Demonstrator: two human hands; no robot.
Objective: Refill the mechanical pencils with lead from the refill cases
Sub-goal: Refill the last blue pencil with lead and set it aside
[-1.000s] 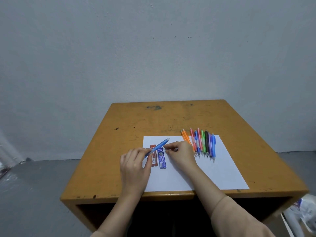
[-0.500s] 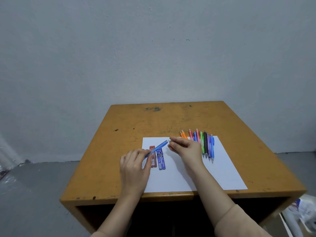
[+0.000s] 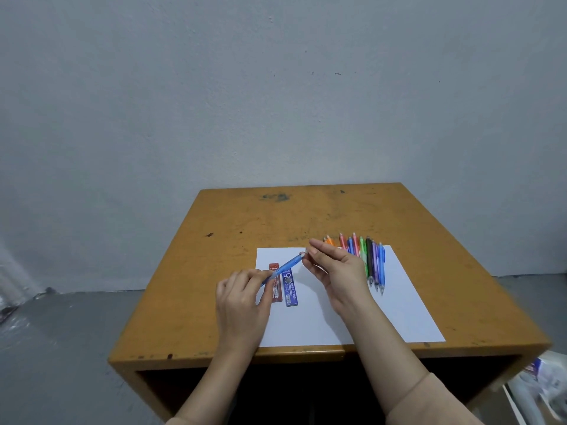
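The left hand (image 3: 242, 297) pinches the lower barrel of 1 blue mechanical pencil (image 3: 283, 267), held slanted above the paper sheet (image 3: 383, 308) with its cap end raised toward the far side. The right hand (image 3: 337, 271) has its grip pressed together at that cap end; whether it pinches the cap, a lead or nothing cannot be told, as the piece is too small.

2 refill cases lie flat side by side near the sheet's far left corner: a red refill case (image 3: 275, 285), partly under the pencil, and a blue refill case (image 3: 290, 288) just beside it. Both look shut, so no lead appears to have been drawn yet.

The row of other pencils (image 3: 368, 259) lies at the sheet's far right, touching one another, tips toward the worktop (image 3: 245, 216) near edge. The task seems barely begun: the first pencil is likely being opened, and every pencil in the row is untouched.
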